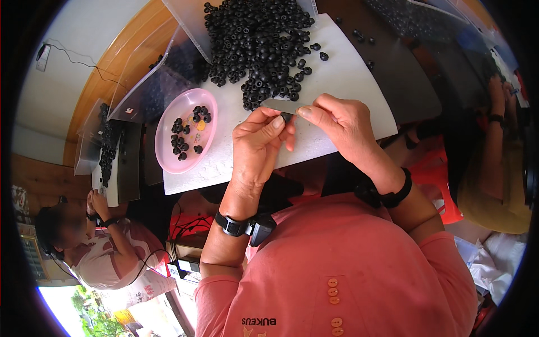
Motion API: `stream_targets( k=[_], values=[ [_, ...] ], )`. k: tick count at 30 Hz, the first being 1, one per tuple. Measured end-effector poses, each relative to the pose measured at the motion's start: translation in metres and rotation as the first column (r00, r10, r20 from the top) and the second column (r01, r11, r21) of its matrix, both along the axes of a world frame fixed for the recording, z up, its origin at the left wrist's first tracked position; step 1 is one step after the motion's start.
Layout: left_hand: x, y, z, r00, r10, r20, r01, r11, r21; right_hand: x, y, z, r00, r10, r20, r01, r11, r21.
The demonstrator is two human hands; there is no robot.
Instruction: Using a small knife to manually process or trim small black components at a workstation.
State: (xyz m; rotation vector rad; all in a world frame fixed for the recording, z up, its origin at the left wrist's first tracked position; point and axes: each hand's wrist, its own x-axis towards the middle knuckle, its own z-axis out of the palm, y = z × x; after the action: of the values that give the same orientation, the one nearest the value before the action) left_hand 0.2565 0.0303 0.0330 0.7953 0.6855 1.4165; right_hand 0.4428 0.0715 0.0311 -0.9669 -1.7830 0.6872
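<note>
A: Pinching one small black bead [287, 117] between both thumbs and forefingers, is that it?

B: Yes. The left hand [259, 143] and right hand [339, 121] are both closed on it, held above the white sheet [348, 84] on the bench [415, 84], just beside the bead pile [258, 45].

A: Risk?

B: A slip, I'd judge. It is tiny and round, so it could drop and roll into the pile, or miss the pink dish [168, 157], which sits well to the left.
</note>
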Motion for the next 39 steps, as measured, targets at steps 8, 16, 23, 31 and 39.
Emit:
stream_targets(
  k=[8,16,23,31,39],
  values=[
    [0.004,-0.001,0.003,1.0,0.018,-0.025,-0.018,1.0,-0.003,0.001,-0.001,0.002,0.999,-0.002,0.032,0.001,1.0,0.022],
    [0.006,-0.002,0.001,0.998,0.042,-0.044,-0.042,0.999,0.012,0.0,0.0,-0.001,0.999,-0.004,0.044,0.002,0.999,0.049],
    [0.011,-0.004,-0.002,0.995,0.091,-0.033,-0.09,0.995,0.034,0.001,0.0,0.0,0.996,-0.004,0.087,-0.004,0.996,0.094],
    [0.013,-0.005,-0.005,0.994,0.106,-0.037,-0.105,0.994,0.037,0.0,0.0,0.0,0.994,-0.013,0.11,-0.001,0.992,0.123],
    [0.014,-0.007,0.002,0.99,0.127,-0.062,-0.123,0.991,0.057,0.0,0.002,-0.006,0.999,-0.006,0.054,-0.004,0.984,0.176]
  ],
)
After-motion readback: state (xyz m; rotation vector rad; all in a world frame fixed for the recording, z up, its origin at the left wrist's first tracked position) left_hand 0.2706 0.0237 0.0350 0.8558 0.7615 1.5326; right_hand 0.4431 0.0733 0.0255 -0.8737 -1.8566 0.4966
